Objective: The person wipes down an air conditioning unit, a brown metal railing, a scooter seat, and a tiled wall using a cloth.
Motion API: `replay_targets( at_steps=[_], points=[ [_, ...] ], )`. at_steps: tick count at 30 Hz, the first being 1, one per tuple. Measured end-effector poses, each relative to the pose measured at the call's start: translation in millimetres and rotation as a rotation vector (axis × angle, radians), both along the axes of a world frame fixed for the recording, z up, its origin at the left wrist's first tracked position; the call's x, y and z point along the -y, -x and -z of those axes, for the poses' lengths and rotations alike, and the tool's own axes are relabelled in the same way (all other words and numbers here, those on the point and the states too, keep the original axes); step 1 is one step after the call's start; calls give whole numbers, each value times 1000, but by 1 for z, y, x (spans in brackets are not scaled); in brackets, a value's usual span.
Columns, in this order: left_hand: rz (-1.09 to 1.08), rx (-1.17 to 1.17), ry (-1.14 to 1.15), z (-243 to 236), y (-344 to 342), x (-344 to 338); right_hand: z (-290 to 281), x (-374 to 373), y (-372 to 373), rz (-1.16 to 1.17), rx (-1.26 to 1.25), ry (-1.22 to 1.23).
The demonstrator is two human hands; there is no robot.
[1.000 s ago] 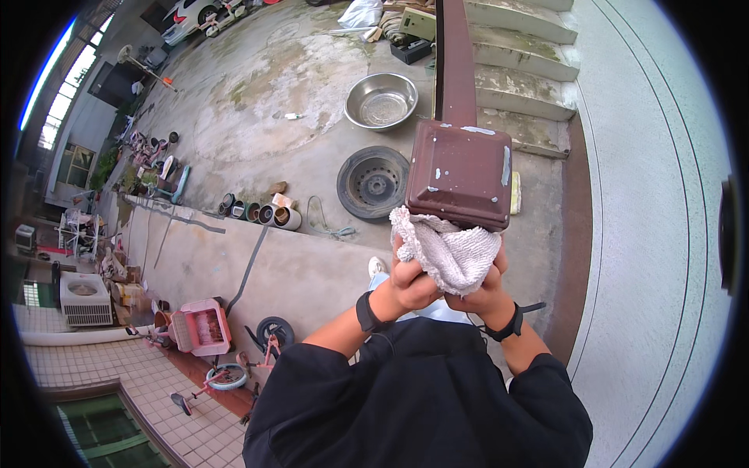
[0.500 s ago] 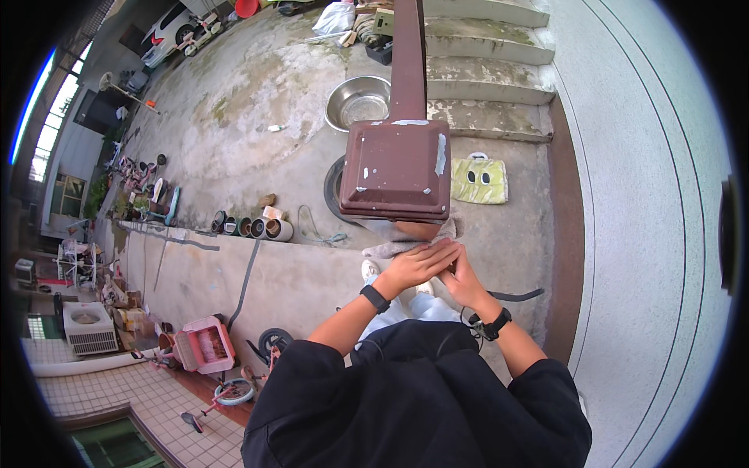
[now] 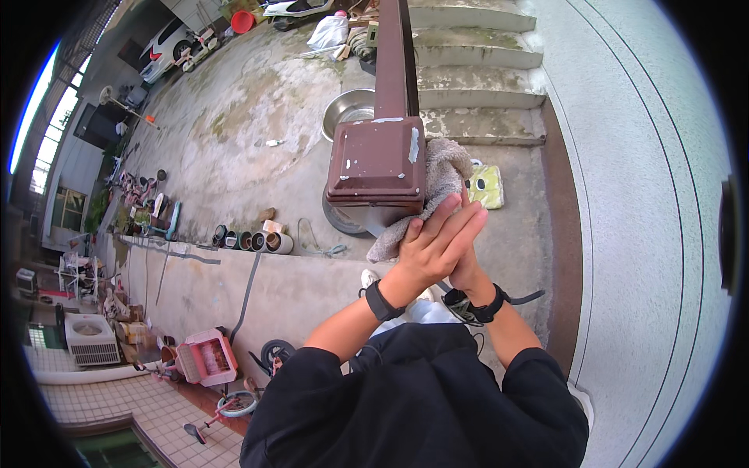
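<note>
Loosely crumpled, a nubbly grey cloth (image 3: 446,168) lies along the right side and near corner of a square brown post cap (image 3: 377,162), its smooth paint chipped to pale patches. The left hand (image 3: 431,253) is at the cloth, fingers straight and unclenched; the right hand (image 3: 466,269), partly hidden behind it, has a grip that cannot be told. Beyond are a round, shiny metal basin (image 3: 343,109) and rough, stained concrete steps (image 3: 476,97).

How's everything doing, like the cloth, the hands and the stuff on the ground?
Cloth: bunched, against the post cap
Brown post cap: paint chipped
Left hand: fingers extended, over the cloth
Right hand: partly hidden by the left
Metal basin: open side up, partly hidden
Yellow item: on the ground, partly covered from view
</note>
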State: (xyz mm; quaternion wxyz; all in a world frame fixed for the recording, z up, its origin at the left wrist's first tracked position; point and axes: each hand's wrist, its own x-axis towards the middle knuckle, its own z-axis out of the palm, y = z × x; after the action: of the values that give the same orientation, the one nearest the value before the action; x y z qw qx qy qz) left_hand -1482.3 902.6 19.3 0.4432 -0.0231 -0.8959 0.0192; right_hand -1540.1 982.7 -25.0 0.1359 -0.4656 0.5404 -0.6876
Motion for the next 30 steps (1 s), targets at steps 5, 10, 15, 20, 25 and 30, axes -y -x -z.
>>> replay_targets(
  at_steps=[5, 10, 15, 20, 25, 30],
  points=[
    [-24, -58, 27, 5, 8, 0, 1, 5, 3, -211, 413, -16],
    [31, 113, 42, 34, 0, 9, 19, -7, -5, -33, 496, -129],
    [206, 265, -153, 80, -21, 21, 38, -17, -14, -199, 728, -209],
    [219, 185, -174, 74, -25, 26, 19, -18, -19, -188, 558, -112],
    [236, -160, -37, -2, -7, 25, -48, -13, 1, -198, 263, -35],
    [190, -541, -219, -59, 3, 31, -98, 8, 9, 57, -320, 160]
  ],
)
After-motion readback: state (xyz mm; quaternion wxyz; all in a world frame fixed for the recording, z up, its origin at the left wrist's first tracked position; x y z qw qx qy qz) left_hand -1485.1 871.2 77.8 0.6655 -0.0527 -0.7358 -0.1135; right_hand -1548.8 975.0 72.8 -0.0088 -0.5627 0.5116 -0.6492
